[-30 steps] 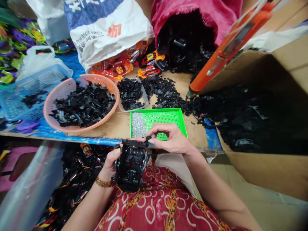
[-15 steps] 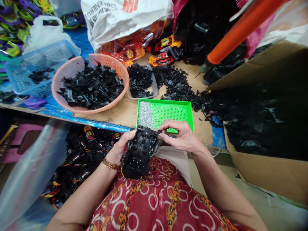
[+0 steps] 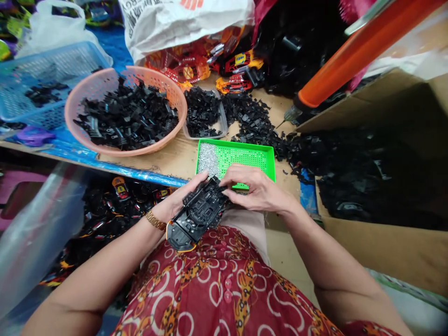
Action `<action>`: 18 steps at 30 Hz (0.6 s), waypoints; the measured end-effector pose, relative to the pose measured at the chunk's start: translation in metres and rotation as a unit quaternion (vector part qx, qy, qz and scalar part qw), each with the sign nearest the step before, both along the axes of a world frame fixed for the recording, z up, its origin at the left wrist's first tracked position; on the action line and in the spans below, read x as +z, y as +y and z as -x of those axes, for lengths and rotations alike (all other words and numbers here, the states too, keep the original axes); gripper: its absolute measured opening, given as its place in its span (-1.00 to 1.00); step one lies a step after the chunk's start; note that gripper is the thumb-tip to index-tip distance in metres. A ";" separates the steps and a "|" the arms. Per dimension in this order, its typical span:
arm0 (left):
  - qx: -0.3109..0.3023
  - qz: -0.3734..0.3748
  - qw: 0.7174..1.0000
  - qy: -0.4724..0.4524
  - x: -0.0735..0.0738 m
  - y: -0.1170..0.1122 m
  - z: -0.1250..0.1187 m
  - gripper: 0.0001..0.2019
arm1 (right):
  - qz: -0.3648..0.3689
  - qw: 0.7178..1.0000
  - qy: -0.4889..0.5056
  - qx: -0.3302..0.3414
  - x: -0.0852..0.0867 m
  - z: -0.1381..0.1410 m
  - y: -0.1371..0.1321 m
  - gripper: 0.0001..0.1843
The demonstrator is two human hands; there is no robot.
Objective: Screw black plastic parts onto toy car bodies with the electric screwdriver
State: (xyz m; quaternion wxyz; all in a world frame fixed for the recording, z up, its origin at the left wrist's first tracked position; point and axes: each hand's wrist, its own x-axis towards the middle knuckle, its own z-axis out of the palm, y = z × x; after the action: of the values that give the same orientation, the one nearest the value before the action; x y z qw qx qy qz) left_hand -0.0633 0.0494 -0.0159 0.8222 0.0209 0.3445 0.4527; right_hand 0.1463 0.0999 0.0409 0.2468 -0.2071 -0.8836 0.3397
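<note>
A black toy-car chassis (image 3: 196,217) lies tilted over my lap at the table's front edge. My left hand (image 3: 178,203) cups it from the left, fingers wrapped along its far side. My right hand (image 3: 254,189) rests on its front end, fingertips pinched on a small black part there. Just beyond both hands sits a green perforated tray (image 3: 257,156) with a heap of small silver screws (image 3: 209,161) at its left end.
A pink basket (image 3: 79,102) and a clear tub (image 3: 205,114) hold black plastic parts; more lie loose (image 3: 257,123) on the table. A blue basket (image 3: 42,70) stands far left, a cardboard box (image 3: 385,247) of black parts right, an orange tool (image 3: 353,51) above, toy cars (image 3: 115,205) below the table.
The chassis has swung from nearly upright to lying slanted and flatter. My right hand has come down onto its front end. The view has shifted slightly left and down.
</note>
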 end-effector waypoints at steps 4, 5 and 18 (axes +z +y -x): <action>-0.145 0.031 0.988 0.040 0.002 0.004 0.003 -0.65 | -0.009 0.999 -0.032 0.038 0.002 0.000 0.005 -0.89; -0.166 0.035 0.984 0.046 0.004 0.005 0.003 -0.63 | -0.009 0.998 -0.037 0.045 0.003 0.000 0.005 -0.89; -0.188 -0.077 0.971 0.123 0.012 0.006 0.004 -0.62 | 0.001 0.994 -0.081 0.073 0.001 0.003 0.003 -0.89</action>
State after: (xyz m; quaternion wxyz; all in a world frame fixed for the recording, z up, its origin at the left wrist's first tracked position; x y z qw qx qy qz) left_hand -0.0670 0.0552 -0.0041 0.8398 0.2044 0.3968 0.3092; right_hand 0.1434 0.1026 0.0416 0.1483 -0.1692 -0.9132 0.3398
